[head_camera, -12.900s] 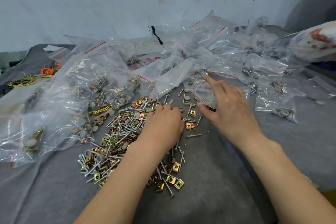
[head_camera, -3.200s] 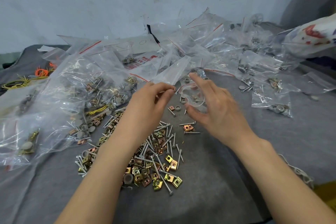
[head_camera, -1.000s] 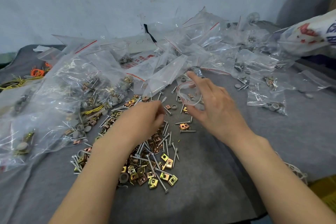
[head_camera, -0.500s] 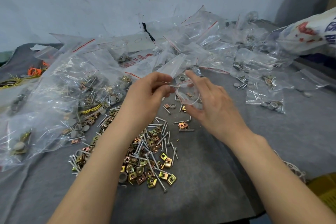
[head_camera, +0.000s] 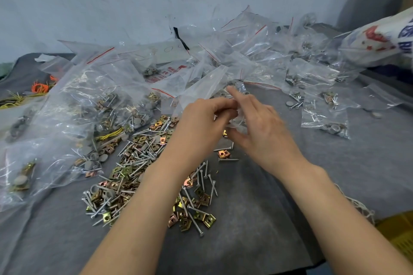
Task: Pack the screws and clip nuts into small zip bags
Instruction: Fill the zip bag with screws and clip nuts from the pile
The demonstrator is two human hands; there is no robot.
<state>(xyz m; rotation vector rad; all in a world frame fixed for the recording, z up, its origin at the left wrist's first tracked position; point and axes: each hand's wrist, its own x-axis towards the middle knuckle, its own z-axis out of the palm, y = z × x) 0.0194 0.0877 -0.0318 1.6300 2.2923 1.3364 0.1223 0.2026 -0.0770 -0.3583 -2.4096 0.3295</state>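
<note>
Small zip bag [head_camera: 240,119] is up off the cloth in the right hand [head_camera: 263,134]. The thumb is under it, the fingers are behind, and the index finger sticks up past the mouth. The mouth faces the left hand [head_camera: 201,125], whose fingers are curled with the tips bunched right against the plastic. It's blurred there, so I can't tell whether anything is still pinched or has already dropped in.

Change: a second ago the left hand was down in the pile, picking. Half a second ago it was up beside the bag with a screw pinched in its fingertips. Now the tips have closed the gap to the mouth. The right hand and bag barely moved throughout. My read is one pick-and-load cycle, now at the insert point. Glare hides the bag contents, so the count is unknown.

Outward:
- Loose screws [head_camera: 143,158] and clip nuts [head_camera: 209,221] are heaped on the grey cloth [head_camera: 268,219], under and left of the left forearm.
- A stray clip nut [head_camera: 224,153] lies just below the right hand.
- Large clear bags [head_camera: 78,107] of mixed hardware sit to the left.
- Small filled bags [head_camera: 324,118] sit to the right.
- Empty bags [head_camera: 245,35] are heaped at the back.

Judgement: many cycles remain. The risk is a part snagging the floppy lip and falling back onto the cloth.
</note>
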